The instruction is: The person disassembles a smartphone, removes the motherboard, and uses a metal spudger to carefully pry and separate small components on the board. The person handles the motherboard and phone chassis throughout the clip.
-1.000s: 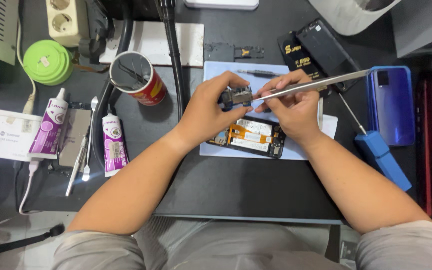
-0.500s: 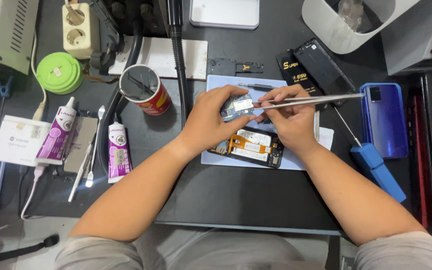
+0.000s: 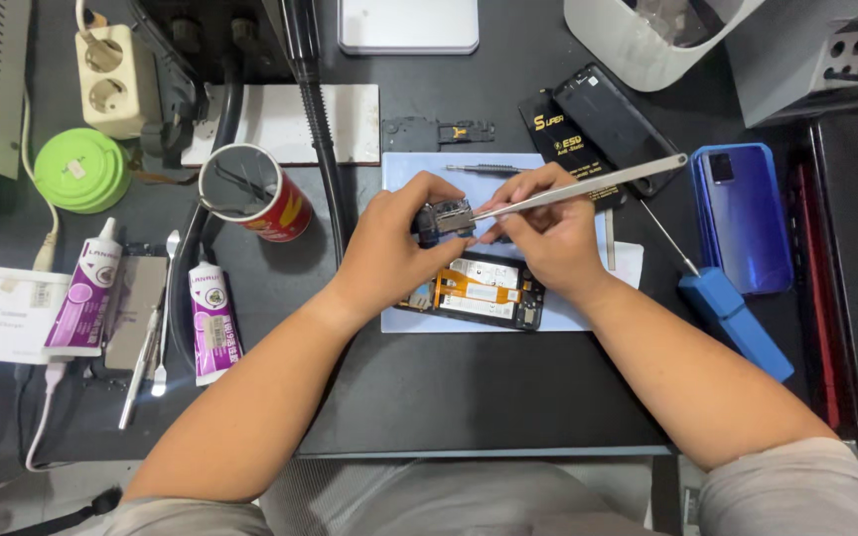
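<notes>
Little has shifted since the earlier frame: both hands are kept at the same spot over the opened phone (image 3: 474,290), and the tweezers have been tilted only slightly, their rear end now raised toward the black phone back cover (image 3: 616,127). A small metal-and-black phone part (image 3: 442,219) is gripped between the fingers of the left hand (image 3: 389,248), lifted just above the opened phone, which lies on a pale blue work mat (image 3: 404,171). Long silver tweezers (image 3: 578,189) are pinched in the right hand (image 3: 548,233), and their tips are pressed against the small part; whether anything is caught between those tips cannot be told. A blue-handled screwdriver (image 3: 732,318) lies just right of the right forearm, and a blue phone (image 3: 742,213) rests beyond it. Off to the left, two purple-and-white glue tubes (image 3: 209,323), a red cup (image 3: 255,194) and a green round container (image 3: 81,169) are set well apart from the work. The risk is judged to lie at the tweezer tips: should too much force be put through them, the part could be scratched or flicked out of the left fingers onto the exposed orange flex cable (image 3: 464,283) below, and a small component could be lost on the dark table (image 3: 469,397).
</notes>
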`<state>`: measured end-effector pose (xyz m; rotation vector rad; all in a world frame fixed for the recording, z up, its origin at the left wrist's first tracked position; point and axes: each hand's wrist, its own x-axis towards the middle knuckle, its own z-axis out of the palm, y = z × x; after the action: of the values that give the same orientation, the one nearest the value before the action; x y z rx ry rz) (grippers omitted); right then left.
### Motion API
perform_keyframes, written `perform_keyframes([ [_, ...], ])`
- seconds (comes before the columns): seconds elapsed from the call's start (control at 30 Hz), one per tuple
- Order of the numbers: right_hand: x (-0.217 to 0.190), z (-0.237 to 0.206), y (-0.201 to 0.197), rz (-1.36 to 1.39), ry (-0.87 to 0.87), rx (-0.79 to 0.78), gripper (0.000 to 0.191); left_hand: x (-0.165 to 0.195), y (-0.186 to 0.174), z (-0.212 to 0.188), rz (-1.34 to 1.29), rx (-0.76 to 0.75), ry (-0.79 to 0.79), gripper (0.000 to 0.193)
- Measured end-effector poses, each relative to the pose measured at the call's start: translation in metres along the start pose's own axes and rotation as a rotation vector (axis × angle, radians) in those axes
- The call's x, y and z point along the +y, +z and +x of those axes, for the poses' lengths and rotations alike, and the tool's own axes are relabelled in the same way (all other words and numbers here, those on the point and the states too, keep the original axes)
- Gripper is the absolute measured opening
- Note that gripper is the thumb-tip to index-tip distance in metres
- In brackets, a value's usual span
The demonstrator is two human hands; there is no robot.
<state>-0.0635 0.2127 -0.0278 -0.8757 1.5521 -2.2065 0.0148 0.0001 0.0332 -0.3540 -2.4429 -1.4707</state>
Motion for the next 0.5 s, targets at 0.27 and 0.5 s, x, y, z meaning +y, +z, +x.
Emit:
perform_keyframes([
  [0.27,0.001,-0.001,0.003,-0.037,0.012,0.010,0.022,-0.001,0.002,-0.002,-0.031,0.007,-0.013,0.037],
  [0.5,-0.009,0.000,0.000,0.058,0.042,0.115,0.014,-0.004,0.001,-0.002,-0.014,0.024,-0.075,0.044],
])
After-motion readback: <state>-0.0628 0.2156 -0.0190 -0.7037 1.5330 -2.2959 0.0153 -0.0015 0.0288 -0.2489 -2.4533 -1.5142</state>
